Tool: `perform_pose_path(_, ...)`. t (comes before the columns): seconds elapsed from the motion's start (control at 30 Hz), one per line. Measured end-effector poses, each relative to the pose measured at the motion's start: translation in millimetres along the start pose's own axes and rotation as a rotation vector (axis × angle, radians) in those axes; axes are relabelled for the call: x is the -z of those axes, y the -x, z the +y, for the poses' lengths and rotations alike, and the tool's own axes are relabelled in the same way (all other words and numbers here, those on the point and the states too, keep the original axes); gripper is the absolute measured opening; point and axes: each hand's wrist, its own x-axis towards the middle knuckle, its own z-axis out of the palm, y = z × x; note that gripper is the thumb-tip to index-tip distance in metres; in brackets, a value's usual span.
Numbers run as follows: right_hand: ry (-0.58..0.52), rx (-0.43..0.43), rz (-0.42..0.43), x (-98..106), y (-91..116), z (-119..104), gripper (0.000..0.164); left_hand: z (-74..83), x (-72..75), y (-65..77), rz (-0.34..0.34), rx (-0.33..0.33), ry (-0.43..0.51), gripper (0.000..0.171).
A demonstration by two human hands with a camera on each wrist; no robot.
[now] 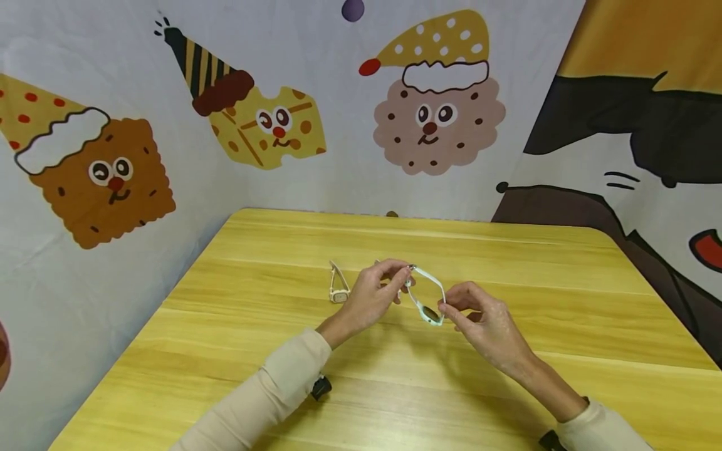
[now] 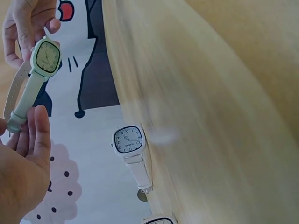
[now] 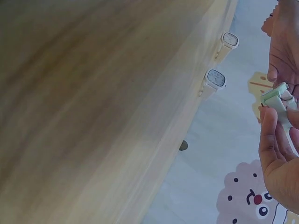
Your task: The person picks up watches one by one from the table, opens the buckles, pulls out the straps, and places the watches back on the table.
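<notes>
A mint-green wristwatch (image 1: pixel 431 314) with a squarish dial hangs above the table between both hands, its strap closed into a loop. My left hand (image 1: pixel 369 297) pinches the buckle end of the strap. My right hand (image 1: pixel 489 322) pinches the loop beside the case. In the left wrist view, the dial of the green watch (image 2: pixel 46 58) shows between the right hand (image 2: pixel 29 28) above and the left hand (image 2: pixel 23 172) below. Seen from the right wrist, the watch (image 3: pixel 279 105) is partly covered by fingers.
Left of the hands, a pale watch (image 1: pixel 339 295) stands on the wooden table (image 1: pixel 271 351). Another white watch (image 2: pixel 128 140) is mostly hidden behind the left hand in the head view. A cartoon-printed cloth (image 1: pixel 350 144) hangs along the table's back and left sides.
</notes>
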Motion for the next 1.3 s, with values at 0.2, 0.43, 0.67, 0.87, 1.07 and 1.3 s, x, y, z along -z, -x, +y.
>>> perform_pose_path(0.2,-0.019,-0.006,-0.003,1,1,-1,0.02,-3.2,0.1,1.5,0.015,0.025,0.023,0.025)
perform_pose_path(0.43,-0.028,-0.053,-0.021,1,1,2,0.02,-9.2,-0.7,5.5,-0.069,0.105,-0.033,0.027)
perform_pose_path(0.67,0.017,-0.154,-0.145,1,3,8,0.015,-11.5,-7.0,8.2,-0.161,0.135,-0.22,0.013)
perform_pose_path(0.87,0.012,-0.215,-0.23,3,2,9,0.016,-11.5,-14.3,7.3,-0.211,0.166,-0.348,0.013)
perform_pose_path(1.07,-0.011,-0.32,-0.337,8,-1,12,0.032,-7.5,-10.4,6.8,-0.198,0.179,-0.426,0.015)
perform_pose_path(1.3,0.013,-0.364,-0.415,11,-1,12,0.029,-0.9,4.0,3.6,-0.068,0.132,-0.383,0.017)
